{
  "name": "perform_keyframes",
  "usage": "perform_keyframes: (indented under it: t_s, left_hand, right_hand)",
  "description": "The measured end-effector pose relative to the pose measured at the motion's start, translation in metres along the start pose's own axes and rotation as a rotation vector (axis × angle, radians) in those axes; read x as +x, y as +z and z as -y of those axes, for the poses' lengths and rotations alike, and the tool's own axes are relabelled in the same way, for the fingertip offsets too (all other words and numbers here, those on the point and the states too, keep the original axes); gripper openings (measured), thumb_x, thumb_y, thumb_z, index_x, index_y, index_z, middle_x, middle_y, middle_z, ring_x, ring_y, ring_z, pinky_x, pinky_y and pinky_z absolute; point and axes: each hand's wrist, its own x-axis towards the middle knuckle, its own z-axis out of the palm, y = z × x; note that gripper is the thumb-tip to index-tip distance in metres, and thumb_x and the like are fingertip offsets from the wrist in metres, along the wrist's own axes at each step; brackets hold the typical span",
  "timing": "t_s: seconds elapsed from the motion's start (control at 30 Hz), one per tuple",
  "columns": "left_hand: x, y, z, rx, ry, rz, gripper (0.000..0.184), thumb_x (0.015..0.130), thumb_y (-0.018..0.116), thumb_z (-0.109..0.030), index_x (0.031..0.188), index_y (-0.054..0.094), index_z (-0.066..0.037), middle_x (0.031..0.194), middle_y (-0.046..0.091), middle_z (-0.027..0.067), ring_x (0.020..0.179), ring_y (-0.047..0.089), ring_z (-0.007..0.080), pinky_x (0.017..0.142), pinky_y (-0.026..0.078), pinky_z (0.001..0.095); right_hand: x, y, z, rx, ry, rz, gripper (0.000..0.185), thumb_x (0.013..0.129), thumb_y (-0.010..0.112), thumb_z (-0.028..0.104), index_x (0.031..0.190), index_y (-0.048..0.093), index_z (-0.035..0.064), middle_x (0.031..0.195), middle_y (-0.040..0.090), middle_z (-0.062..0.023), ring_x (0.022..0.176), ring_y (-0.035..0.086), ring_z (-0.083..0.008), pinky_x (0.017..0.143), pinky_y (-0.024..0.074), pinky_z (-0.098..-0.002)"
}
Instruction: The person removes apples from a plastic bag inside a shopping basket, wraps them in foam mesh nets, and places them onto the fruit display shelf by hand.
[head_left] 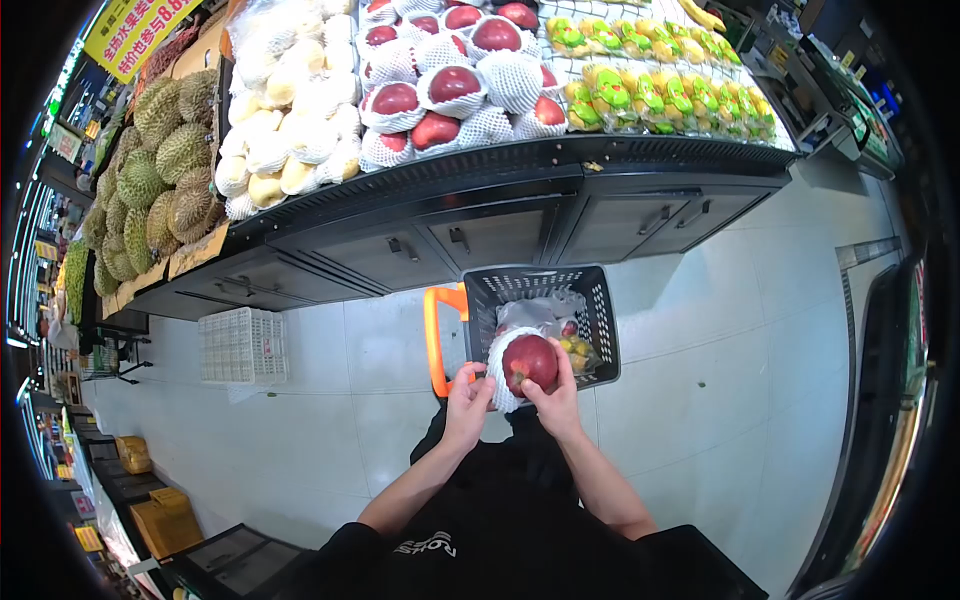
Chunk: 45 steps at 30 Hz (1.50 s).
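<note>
A large dark red fruit (pixel 530 362) is held over the basket in my right hand (pixel 556 403), thumb on its front and fingers at its right side. White foam netting (pixel 503 388) hangs against the fruit's left side. My left hand (pixel 468 405) is beside the netting, its fingertips drawn together at the net's left edge; whether they pinch it is too small to tell. Below is a black shopping basket (pixel 603 325) with an orange handle (pixel 432 340), holding clear plastic bags (pixel 540 312) and bagged yellow and red fruit (pixel 578 350).
Ahead, a black-fronted display (pixel 400 225) bears netted red fruit (pixel 450 85), pale netted fruit (pixel 285 140) and packed yellow-green fruit (pixel 650 95). Durians (pixel 150 180) are piled at left. A white crate (pixel 242 347) stands on the floor, with brown boxes (pixel 165 520) at lower left.
</note>
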Motion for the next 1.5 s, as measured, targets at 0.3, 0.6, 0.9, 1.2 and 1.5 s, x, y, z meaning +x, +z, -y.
perform_keyframes:
  t_s: [0.3,0.6,0.9,1.2,1.5]
  left_hand:
    - [-0.013,-0.136,-0.054,-0.035,0.073,0.052,0.02,0.097,0.06,-0.017,0.086,0.061,-0.001,0.08,0.059,-0.0018,0.073,0.051,0.0035,0.066,0.041,0.0219]
    - [-0.049,-0.275,-0.141,0.604,0.755,-0.004,0.008,0.091,0.065,-0.007,0.091,0.062,0.0,0.079,0.06,-0.0016,0.071,0.052,0.0036,0.061,0.043,0.0227]
    - [-0.056,-0.352,-0.121,0.093,0.379,0.125,0.045,0.086,0.074,-0.028,0.115,0.055,0.0,0.109,0.062,0.0065,0.094,0.062,0.0122,0.077,0.051,0.0256]
    - [-0.032,-0.35,-0.167,-0.232,0.249,0.228,0.107,0.079,0.065,-0.067,0.15,0.019,-0.001,0.142,0.041,0.0145,0.13,0.046,0.0262,0.107,0.04,0.0412]
    - [0.036,-0.335,-0.208,-0.26,0.296,0.155,0.102,0.078,0.071,-0.059,0.147,0.024,-0.002,0.136,0.045,0.016,0.125,0.05,0.0273,0.103,0.046,0.0418]
  right_hand:
    - [-0.004,0.147,-0.018,-0.066,-0.142,0.022,0.09,0.078,0.078,0.01,0.148,0.022,0.0006,0.138,0.042,-0.0148,0.128,0.046,-0.0236,0.107,0.0391,-0.0369]
    - [-0.005,0.288,-0.025,-0.452,-0.21,0.292,0.09,0.068,0.087,0.016,0.143,0.038,0.0018,0.134,0.045,-0.0155,0.128,0.045,-0.0267,0.108,0.0368,-0.0361]
    - [-0.015,0.347,-0.024,-0.072,-0.09,0.37,0.095,0.068,0.087,0.014,0.146,0.035,0.0006,0.136,0.044,-0.0115,0.129,0.044,-0.02,0.11,0.0339,-0.035]
    - [0.004,0.381,-0.028,-0.231,-0.076,0.572,0.093,0.071,0.086,0.015,0.147,0.033,0.0033,0.14,0.041,-0.0125,0.131,0.042,-0.024,0.109,0.0361,-0.0371]
    - [0.088,0.389,-0.004,-0.556,-0.305,0.634,0.094,0.069,0.086,0.028,0.146,0.037,0.0072,0.137,0.04,-0.0161,0.128,0.041,-0.0321,0.108,0.0347,-0.0411]
